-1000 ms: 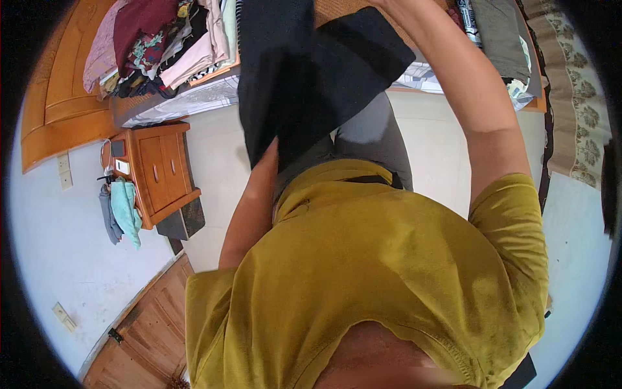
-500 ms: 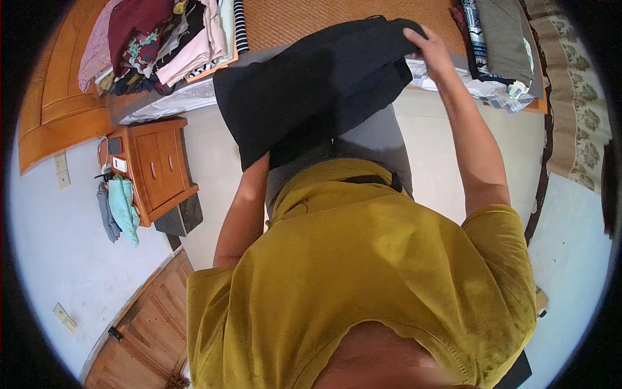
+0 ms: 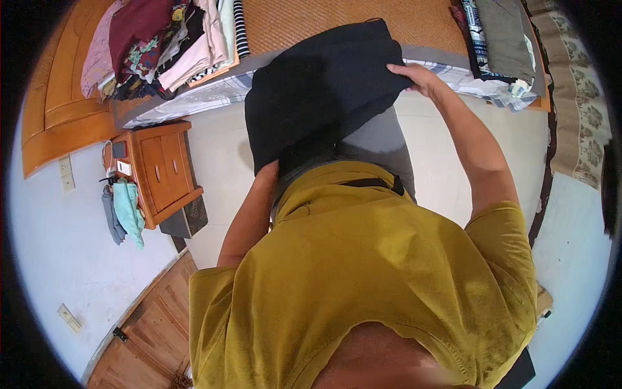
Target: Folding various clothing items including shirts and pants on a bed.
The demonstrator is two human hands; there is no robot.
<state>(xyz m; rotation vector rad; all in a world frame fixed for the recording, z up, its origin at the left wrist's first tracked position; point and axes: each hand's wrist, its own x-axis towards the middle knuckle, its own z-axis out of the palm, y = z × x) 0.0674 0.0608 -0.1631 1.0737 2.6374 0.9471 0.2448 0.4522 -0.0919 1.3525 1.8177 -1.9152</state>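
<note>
A black garment, its exact kind not clear, is spread across in front of my legs, partly over the edge of the bed. My right hand pinches its right edge, thumb on top and fingers underneath. On the other side, my left forearm goes in under the garment's lower left corner. The cloth covers my left hand, so its fingers cannot be seen.
A bed with a woven mat lies ahead. Piled clothes sit at its left, and folded grey and dark clothes at its right. A wooden nightstand stands left, with a teal cloth hanging beside it.
My right hand has come down and left with the garment's right edge. The garment's left side has shifted right, so the cloth spans less width. My left arm has moved slightly right.
</note>
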